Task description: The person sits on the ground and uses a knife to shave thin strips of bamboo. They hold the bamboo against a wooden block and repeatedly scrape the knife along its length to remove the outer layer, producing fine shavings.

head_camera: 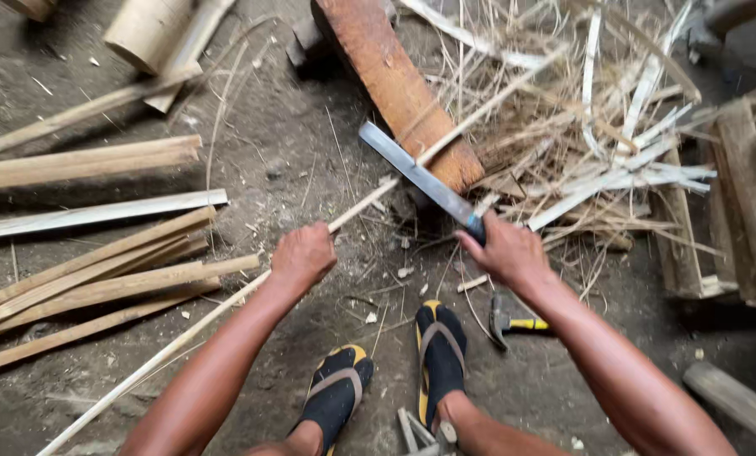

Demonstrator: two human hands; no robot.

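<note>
Obs.: left hand [303,256] is closed in a fist around a long thin bamboo strip [226,304], which runs from the lower left, through the fist, up and right across a reddish wooden block [399,89]. Right hand [506,252] is wrapped shut on the dark handle of a machete [420,179]; the flat blade points up-left and crosses the strip at the block's near end. Whether the edge is biting the strip or just lying on it, cannot tell.

Risks (judgement): the blade lies near the left fist, on the same line as the strip. If the edge skates along the smooth cane, it would run toward those knuckles. The strip is slender and long; it could flex or twist in the grip and throw the cut off line. Both feet, in black and yellow sandals [438,355], sit just below the work, toes open to a dropped blade. A small hammer [509,323] lies just beside the right foot, a trip point.

Surface: bare packed earth, grey, littered with chips and fibres. Split bamboo slats [91,279] lie stacked at left; a thick bamboo culm section [146,29] lies at top left. A tangled heap of shavings and offcut slivers [589,143] lies at upper right, against a rough wooden frame [745,203]. Daylight, no walls in view.
</note>
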